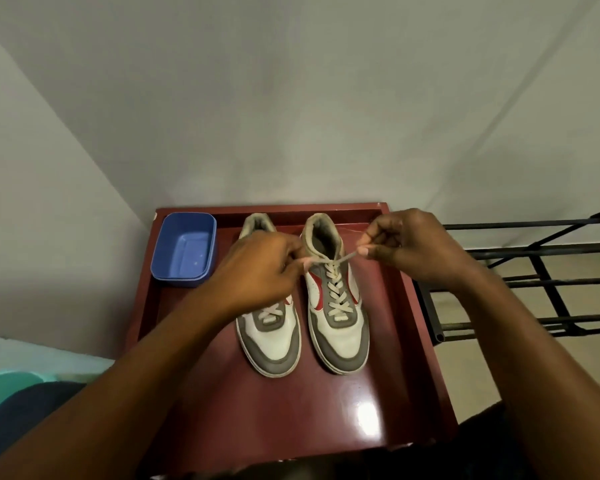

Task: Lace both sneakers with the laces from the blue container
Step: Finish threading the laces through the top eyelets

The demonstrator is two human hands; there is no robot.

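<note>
My L hand (260, 268) and R hand (409, 244) each pinch one end of the lace (335, 299), pulling apart to snug the top crossing on the far sneaker (340, 344) from the empty blue container (187, 215); the near sneaker (271, 344) looks laced.

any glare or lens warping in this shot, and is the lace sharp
Head view: glare patch on the near end of the red table; wide-angle stretch skews the black rack; the lace is slightly soft but readable.
</note>
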